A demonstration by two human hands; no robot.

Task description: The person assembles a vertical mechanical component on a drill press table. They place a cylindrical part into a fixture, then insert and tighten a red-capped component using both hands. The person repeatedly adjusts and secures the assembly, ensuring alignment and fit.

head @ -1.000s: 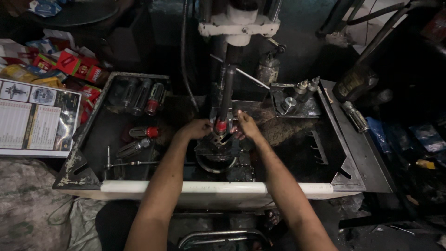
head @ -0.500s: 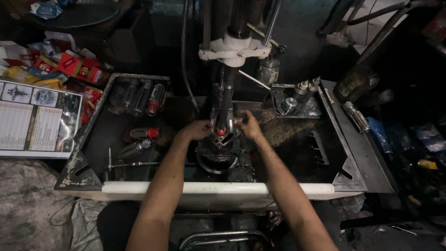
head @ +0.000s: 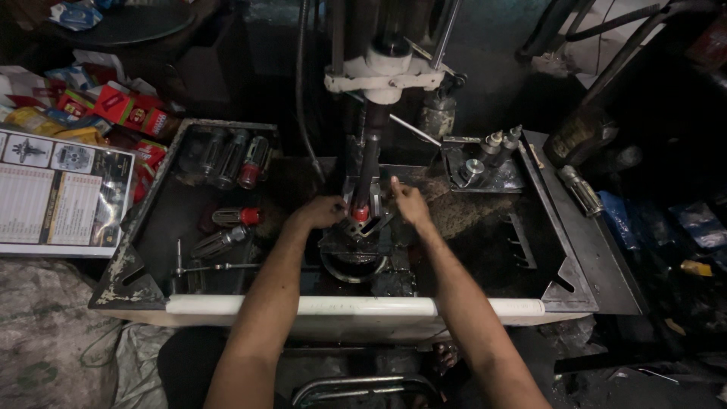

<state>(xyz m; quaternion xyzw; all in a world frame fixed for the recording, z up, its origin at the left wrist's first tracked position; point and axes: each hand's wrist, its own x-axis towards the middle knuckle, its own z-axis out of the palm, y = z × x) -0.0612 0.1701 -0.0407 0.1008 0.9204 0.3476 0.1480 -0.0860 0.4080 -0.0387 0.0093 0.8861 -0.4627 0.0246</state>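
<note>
Gripping greasy metal clamp block [head: 362, 227]: left hand [head: 322, 212], right hand [head: 409, 203]

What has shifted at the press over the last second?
The white cross-shaped bracket on the vertical column has slid down toward the red-capped dark metal part. The left hand and right hand stay on that part; the metal tray is unchanged.

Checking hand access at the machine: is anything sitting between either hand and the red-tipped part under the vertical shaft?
Nothing visible does. The left hand and right hand both rest right at the red-tipped part on the fixture; the shaft comes from above, between them.
</note>
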